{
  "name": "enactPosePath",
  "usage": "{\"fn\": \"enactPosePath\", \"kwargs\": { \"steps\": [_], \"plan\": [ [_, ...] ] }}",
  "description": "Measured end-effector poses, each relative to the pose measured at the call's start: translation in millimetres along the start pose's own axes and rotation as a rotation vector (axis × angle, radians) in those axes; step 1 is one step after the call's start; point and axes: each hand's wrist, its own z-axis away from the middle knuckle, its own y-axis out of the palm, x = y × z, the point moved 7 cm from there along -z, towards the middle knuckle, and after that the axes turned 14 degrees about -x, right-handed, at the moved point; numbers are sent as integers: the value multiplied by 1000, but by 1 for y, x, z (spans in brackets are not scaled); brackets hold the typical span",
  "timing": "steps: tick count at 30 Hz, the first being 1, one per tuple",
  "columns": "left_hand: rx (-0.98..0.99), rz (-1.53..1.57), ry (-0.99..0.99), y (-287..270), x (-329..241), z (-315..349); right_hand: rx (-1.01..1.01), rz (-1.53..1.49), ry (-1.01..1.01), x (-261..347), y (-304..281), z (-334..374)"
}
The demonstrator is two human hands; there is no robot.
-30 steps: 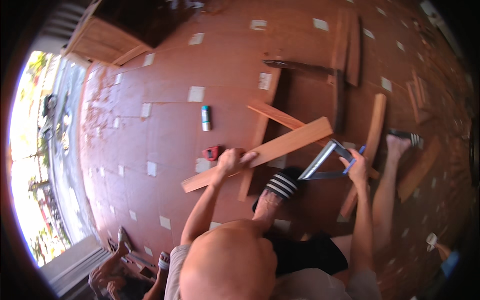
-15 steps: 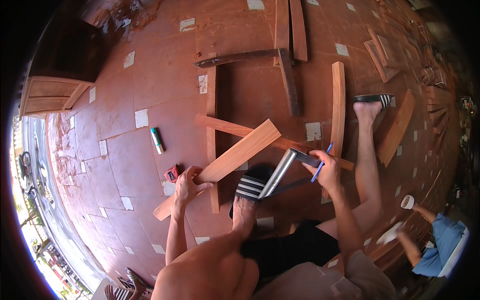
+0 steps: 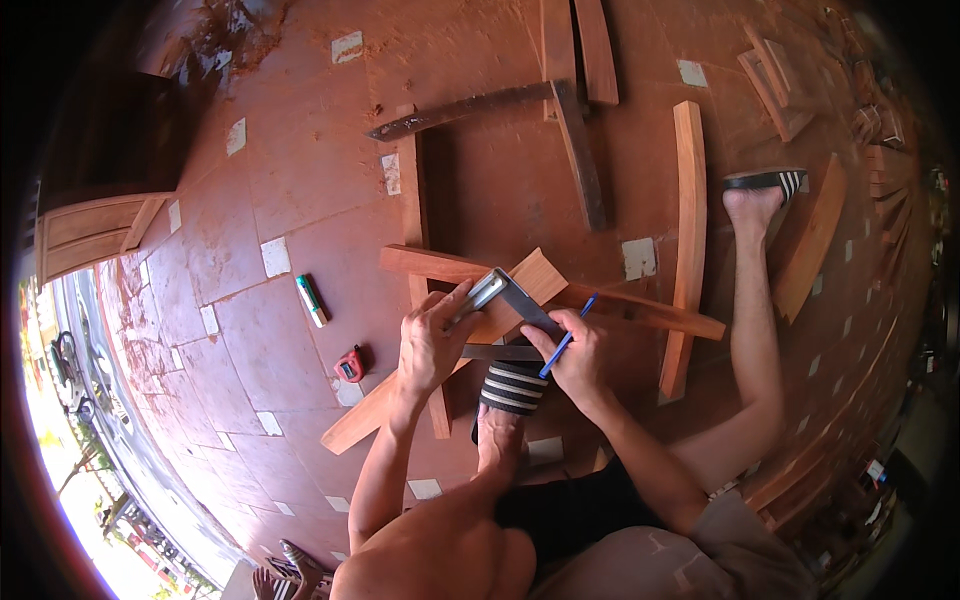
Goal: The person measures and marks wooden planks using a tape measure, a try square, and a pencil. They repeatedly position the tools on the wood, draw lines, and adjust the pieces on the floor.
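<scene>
My left hand (image 3: 428, 345) grips the silver arm of a metal carpenter's square (image 3: 526, 303). My right hand (image 3: 577, 358) pinches its dark arm, with a blue pen (image 3: 569, 336) held between the same fingers. The square is over a light brown wooden plank (image 3: 372, 408), which slants across the floor; whether they touch I cannot tell. A dark flat strip (image 3: 498, 352) shows below the square, in front of my striped slipper (image 3: 513, 388). Other wood beneath the plank includes a reddish board (image 3: 425, 262) and an upright-running batten (image 3: 413, 205).
A red tape measure (image 3: 351, 365) and a green-and-white marker (image 3: 311, 300) lie left. Dark timber pieces (image 3: 470, 108) and a long beam (image 3: 686, 200) lie beyond. My other slippered foot (image 3: 752, 200) is at right, beside another board (image 3: 812, 240). A wooden cabinet (image 3: 100, 235) stands far left.
My left hand has let go of the plank and taken the square's silver arm. My right hand has brought the square leftward over the plank. The person at right has left view.
</scene>
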Motion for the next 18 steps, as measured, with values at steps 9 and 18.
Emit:
{"fn": "enactPosePath", "kwargs": {
  "steps": [9, 18],
  "plan": [
    [-63, -13, 52, 13, -10, -2, -130, -351, 88, -3, -38, -33],
    [-76, -3, 82, 14, -9, -3, 67, -270, 82, 26, -16, -59]
  ]
}}
